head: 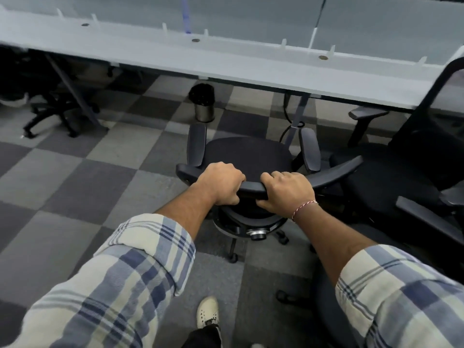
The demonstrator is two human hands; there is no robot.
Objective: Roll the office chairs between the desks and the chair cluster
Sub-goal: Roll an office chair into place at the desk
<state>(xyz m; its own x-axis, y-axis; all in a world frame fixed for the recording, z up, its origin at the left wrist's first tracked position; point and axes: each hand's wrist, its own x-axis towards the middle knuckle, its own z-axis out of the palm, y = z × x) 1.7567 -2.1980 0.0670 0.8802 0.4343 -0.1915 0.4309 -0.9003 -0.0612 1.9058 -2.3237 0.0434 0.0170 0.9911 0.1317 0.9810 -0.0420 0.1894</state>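
A black office chair [247,156] stands right in front of me, its seat facing the long grey desk [226,61]. Its curved backrest top runs across the middle of the view. My left hand [222,183] grips that top edge left of centre. My right hand [286,190], with a red-and-white thread at the wrist, grips it right of centre. Both fists wrap the rim, thumbs underneath. The chair's castors and height mechanism show below my hands. Its armrests point toward the desk.
A second black chair [401,172] sits close on the right, touching or nearly touching the first. A third chair [50,114] is tucked under the desk at far left. A metal bin [204,102] with a black liner stands under the desk. Checkered carpet tiles [75,172] stretch left.
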